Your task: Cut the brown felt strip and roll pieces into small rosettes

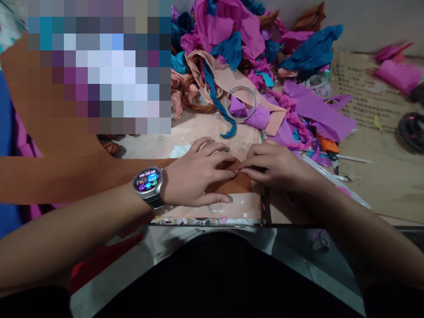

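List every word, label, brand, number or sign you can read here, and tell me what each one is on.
"08:38:50": on the smartwatch face.
Smaller marks on that face: too small to read.
Rows of dark print on the brown cardboard at right: too blurred to read.
No brand is legible.

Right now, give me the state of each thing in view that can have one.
Brown sheet: laid out
Left hand: spread over the sheet
Right hand: curled, at the sheet's right end
Watch: screen lit
Colored scraps: crumpled, heaped
Teal strip: twisted
Cardboard: flat, printed
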Demonstrator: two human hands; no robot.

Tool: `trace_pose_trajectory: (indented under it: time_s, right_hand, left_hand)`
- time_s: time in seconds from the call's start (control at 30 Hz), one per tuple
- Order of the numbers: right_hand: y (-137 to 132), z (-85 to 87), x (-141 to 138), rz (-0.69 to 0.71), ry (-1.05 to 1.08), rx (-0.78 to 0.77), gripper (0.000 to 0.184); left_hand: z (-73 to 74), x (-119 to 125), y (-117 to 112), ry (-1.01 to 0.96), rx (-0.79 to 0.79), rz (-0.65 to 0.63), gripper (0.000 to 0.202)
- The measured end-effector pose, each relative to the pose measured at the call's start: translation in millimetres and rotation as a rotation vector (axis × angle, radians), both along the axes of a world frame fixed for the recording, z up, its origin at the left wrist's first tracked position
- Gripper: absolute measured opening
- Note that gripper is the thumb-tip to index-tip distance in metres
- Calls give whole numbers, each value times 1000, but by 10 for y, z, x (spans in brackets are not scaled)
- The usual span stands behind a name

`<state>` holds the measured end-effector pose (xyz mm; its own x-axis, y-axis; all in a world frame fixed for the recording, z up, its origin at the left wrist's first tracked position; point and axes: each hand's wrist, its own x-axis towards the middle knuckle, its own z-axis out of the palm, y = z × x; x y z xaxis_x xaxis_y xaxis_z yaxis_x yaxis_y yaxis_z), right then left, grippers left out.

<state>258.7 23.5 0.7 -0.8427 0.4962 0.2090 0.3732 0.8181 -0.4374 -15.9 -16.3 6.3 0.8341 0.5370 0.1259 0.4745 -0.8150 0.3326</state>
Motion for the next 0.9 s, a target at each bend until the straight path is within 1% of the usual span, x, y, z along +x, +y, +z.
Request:
trace_pose_trajectory:
  time_s: [0.33,0.57,0.9]
  right_hand:
    - [3,-5,2,6,-8,14,17]
    - [4,-6,10,13,-12,30,14]
    - [2,33,16,23,-26,33,18]
  left_hand:
    - [11,13,-8,-5,-23,-17,60]
    - [-4,8,-7,-3,-31,-14,59]
    - [-6,-4,26,-17,-12,-25,52]
